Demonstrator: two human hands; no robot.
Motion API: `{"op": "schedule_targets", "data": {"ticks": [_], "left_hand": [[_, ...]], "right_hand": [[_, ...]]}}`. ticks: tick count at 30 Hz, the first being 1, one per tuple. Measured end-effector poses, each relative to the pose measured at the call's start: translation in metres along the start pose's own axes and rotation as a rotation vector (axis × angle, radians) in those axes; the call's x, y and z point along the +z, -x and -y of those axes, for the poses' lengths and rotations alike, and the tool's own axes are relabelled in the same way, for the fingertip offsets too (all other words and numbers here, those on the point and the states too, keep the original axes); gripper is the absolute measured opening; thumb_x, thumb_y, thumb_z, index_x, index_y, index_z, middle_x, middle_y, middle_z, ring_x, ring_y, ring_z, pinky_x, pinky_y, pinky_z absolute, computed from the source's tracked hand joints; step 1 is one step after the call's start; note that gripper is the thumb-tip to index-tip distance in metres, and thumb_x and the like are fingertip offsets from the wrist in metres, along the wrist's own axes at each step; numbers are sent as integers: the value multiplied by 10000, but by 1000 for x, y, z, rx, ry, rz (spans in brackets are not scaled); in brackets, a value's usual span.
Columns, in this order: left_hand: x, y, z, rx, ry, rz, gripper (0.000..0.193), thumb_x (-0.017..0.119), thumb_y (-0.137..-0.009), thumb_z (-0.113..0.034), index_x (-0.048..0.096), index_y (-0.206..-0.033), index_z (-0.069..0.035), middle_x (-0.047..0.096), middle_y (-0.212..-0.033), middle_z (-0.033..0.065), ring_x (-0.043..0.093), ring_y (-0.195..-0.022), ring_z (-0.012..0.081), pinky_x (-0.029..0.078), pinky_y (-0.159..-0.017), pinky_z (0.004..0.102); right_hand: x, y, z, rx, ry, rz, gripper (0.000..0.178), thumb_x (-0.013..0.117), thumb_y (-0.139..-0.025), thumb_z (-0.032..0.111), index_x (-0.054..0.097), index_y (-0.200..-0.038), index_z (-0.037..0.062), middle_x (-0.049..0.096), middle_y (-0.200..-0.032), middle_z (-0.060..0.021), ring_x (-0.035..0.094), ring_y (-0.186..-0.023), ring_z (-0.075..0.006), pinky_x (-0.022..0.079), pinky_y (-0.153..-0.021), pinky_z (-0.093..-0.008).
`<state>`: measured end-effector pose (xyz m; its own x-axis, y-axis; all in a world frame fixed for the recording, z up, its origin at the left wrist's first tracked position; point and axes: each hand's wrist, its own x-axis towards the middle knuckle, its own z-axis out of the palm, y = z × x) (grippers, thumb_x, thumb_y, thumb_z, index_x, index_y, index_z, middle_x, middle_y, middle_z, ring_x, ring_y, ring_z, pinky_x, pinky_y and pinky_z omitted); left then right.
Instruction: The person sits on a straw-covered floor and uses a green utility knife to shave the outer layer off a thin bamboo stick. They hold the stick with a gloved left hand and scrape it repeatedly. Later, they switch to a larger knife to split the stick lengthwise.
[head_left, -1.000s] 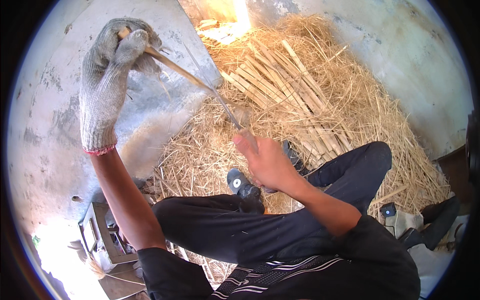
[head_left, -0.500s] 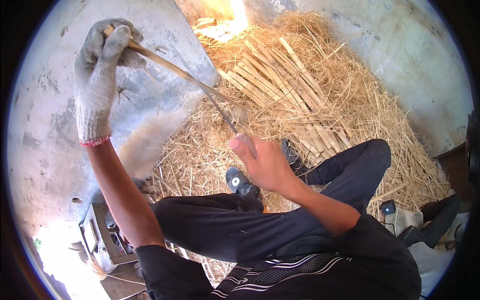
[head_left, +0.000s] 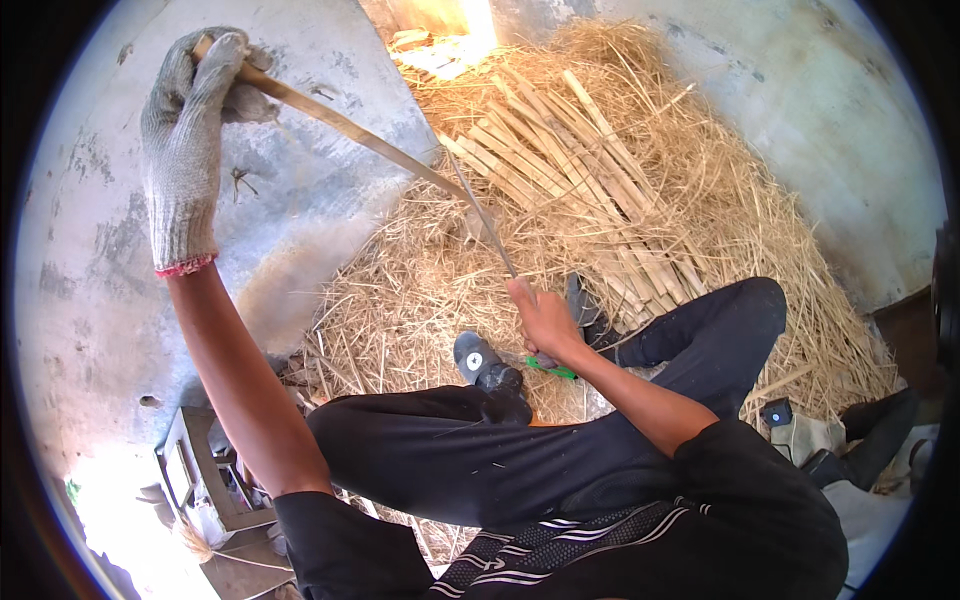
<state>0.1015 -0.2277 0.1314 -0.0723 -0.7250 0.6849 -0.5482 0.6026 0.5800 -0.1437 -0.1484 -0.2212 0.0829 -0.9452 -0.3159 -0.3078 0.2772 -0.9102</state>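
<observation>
My left hand (head_left: 190, 150), in a whitish knit glove with a red cuff edge, is raised at the upper left. Its fingers are closed round the upper end of a long wooden strip (head_left: 360, 135), which slants down to the right. Bare and lower, my right hand (head_left: 548, 325) grips a knife whose thin blade (head_left: 490, 228) points up and away from me. The blade crosses the strip close to its lower end; whether they touch I cannot tell. Most of the knife's handle is hidden by the fingers.
Split wooden slats (head_left: 560, 165) lie in a heap on loose straw-like shavings (head_left: 760, 220). A pale wall (head_left: 90, 220) stands at the left. Below my right hand is a green object (head_left: 550, 368). A wooden box-like stand (head_left: 215, 470) sits at the lower left.
My right hand and the knife have shifted slightly right and lower, farther from the camera. The left hand has moved a little up and left with the strip. The green object has come into view.
</observation>
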Motion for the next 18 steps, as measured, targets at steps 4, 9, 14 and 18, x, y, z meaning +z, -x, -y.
{"op": "schedule_targets", "data": {"ticks": [4, 9, 14, 18], "left_hand": [[7, 5, -2, -32, -105, -93, 282, 639, -974, -291, 675, -1094, -39, 744, -931, 100, 682, -680, 107, 579, -668, 255], [2, -2, 15, -76, -137, -153, 287, 655, -961, -303, 677, -1096, -51, 748, -948, 103, 689, -678, 115, 593, -691, 260], [-25, -6, 23, -28, -181, -44, 301, 617, -980, -319, 670, -1107, -51, 738, -1042, 101, 694, -785, 108, 589, -775, 275], [20, 5, 9, -6, -100, -141, 295, 560, -1004, -289, 643, -1144, -42, 673, -1005, 74, 653, -845, 119, 556, -806, 281]], "right_hand": [[-3, 21, 42, -69, -249, 110, 655, 442, -986, 626, 480, -678, 48, 497, -484, -66, 547, -407, -158, 404, -410, -322], [10, -7, -5, -145, 102, -89, 505, 470, -1003, 492, 646, -1074, 24, 631, -712, -212, 656, -713, -384, 493, -676, -492], [30, -36, -67, 20, 456, -159, 447, 497, -989, 358, 578, -1219, -16, 670, -934, -294, 663, -879, -461, 496, -782, -546], [7, -81, -145, 170, 683, -50, 481, 555, -955, 270, 479, -1308, -48, 640, -1115, -320, 644, -1002, -467, 492, -889, -532]]}}
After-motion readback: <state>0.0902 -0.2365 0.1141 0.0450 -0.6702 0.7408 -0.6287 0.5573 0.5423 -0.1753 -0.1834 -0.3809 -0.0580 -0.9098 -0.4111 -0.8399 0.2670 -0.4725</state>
